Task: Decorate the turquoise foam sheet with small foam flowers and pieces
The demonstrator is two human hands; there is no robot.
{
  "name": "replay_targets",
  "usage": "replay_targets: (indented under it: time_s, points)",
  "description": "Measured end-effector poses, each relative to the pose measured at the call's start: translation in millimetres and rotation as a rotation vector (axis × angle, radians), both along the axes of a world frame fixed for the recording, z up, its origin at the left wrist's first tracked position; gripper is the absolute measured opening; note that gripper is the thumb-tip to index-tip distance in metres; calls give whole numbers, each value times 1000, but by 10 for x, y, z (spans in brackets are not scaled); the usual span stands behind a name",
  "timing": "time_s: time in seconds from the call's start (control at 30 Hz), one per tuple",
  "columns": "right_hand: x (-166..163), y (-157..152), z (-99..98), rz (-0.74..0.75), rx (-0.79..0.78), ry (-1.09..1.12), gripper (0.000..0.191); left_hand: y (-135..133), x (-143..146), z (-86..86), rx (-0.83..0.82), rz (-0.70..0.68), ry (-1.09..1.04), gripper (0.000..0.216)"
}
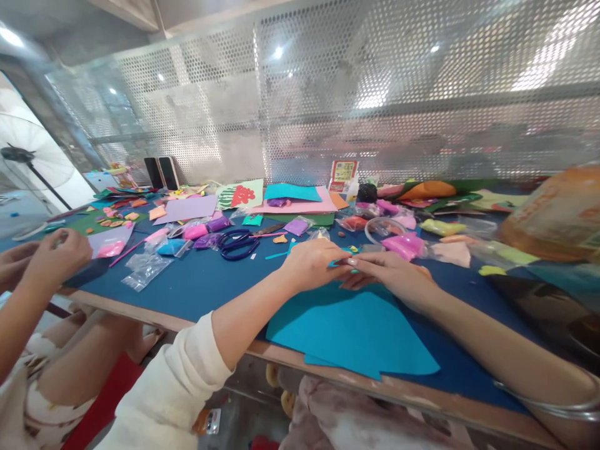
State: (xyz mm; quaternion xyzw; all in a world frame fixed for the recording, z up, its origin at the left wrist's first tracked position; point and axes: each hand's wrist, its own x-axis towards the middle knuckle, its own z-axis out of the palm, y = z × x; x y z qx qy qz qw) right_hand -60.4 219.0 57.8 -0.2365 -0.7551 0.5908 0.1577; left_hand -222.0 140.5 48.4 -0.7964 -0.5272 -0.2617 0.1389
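My left hand [312, 264] and my right hand [396, 274] meet at the fingertips over blue sheets [349, 328] stacked at the table's front edge. Both are closed in a pinch around a small blue piece [339, 262]; its exact shape is mostly hidden by my fingers. Just beyond my left hand lies a thin blue strip [277, 255]. Dark-blue-handled scissors [238, 244] rest to the left of it, with small scraps nearby. Past my right hand are a clear plastic ring [369, 232] and a bag of magenta clay [403, 245].
A co-worker's hands [59, 253] are at the left, near a lilac sheet. Bags of coloured clay line the table, including a yellow one [440, 227]. A large orange-tinted container [557, 215] stands at right. Behind rises a perforated metal panel [422, 119]; two phones [167, 173] lean there.
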Motion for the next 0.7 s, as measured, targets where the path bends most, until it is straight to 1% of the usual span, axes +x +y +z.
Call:
replay_targets:
  time_s: [0.1,0.27,0.33,0.43,0.5,0.6,0.7]
  points:
    - [5,18,-9,16,-24,-2,49,-4,14,-3,-40,13,24,25]
    - [28,106,-74,54,-50,-1,49,6,32,-23,-46,12,16,26]
    - [37,130,-85,37,-22,8,45,8,31,-29,-45,32,-7,29]
    - [38,138,-82,-27,37,38,43,0,28,-27,-55,58,-32,36]
    - [31,131,-75,-47,75,30,42,-12,29,-21,-51,53,-31,35]
    - [24,119,-63,-10,118,-3,38,-30,38,-8,-31,32,-10,28]
    - [29,107,-44,44,131,-24,39,-37,41,6,-20,27,14,23]
